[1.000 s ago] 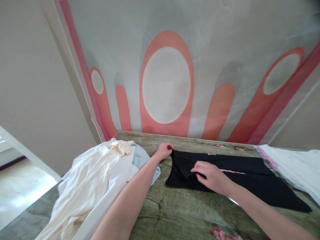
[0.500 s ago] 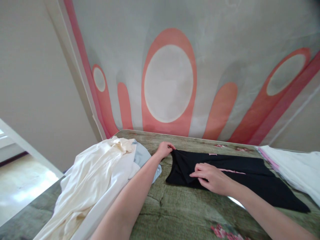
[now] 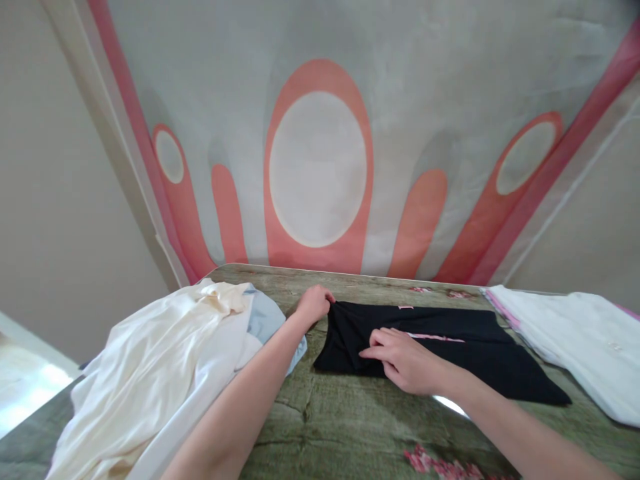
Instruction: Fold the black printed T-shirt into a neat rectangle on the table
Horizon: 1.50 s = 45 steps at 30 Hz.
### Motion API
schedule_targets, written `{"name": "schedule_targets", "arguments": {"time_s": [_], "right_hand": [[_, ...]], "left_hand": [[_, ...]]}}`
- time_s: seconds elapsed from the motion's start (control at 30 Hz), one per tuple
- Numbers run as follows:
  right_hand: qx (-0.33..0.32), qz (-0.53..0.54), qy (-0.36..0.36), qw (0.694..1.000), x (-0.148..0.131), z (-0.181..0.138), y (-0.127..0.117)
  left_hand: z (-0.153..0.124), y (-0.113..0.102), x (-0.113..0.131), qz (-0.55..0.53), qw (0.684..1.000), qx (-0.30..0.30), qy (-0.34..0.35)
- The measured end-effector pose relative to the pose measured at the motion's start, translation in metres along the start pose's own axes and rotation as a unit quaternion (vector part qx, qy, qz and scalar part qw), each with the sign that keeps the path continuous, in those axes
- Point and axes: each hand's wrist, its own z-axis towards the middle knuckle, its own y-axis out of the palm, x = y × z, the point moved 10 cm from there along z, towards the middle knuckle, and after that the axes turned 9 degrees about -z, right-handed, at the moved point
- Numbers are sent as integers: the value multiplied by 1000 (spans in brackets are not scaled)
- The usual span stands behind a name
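Note:
A black garment with a thin pink strip lies stretched lengthwise on the table. At its far left corner my left hand is closed, thumb and fingers pinching the edge of the cloth. My right hand rests over the garment's left part, fingers bent and the index fingertip down at a fold; it seems to grip the fabric there, though the palm side is hidden. Creases run through the cloth between both hands. To the left, my left forearm passes beside a heap of cream and white clothes.
A light blue cloth sticks out from under the heap. White folded clothes with a pink edge lie at the right. The table has a green wood-look cover with pink flowers. Behind it stands a patterned wall panel.
The view has turned slightly right, so everything sits further left and more of the white clothes shows. Both hands keep their places on the black garment.

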Motion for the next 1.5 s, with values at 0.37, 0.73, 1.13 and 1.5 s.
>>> {"name": "schedule_targets", "arguments": {"time_s": [0.37,0.73,1.13,1.5], "right_hand": [[112,4,118,987,70,-9,-12],[57,16,120,991,92,-16,2],[-58,57,245,966,172,-66,0],[-94,79,272,955,187,-75,16]], "left_hand": [[-50,63,74,125,985,-95,71],[-52,72,56,119,988,-94,9],[-49,61,64,144,986,-79,38],[-85,89,141,61,944,-165,281]]}}
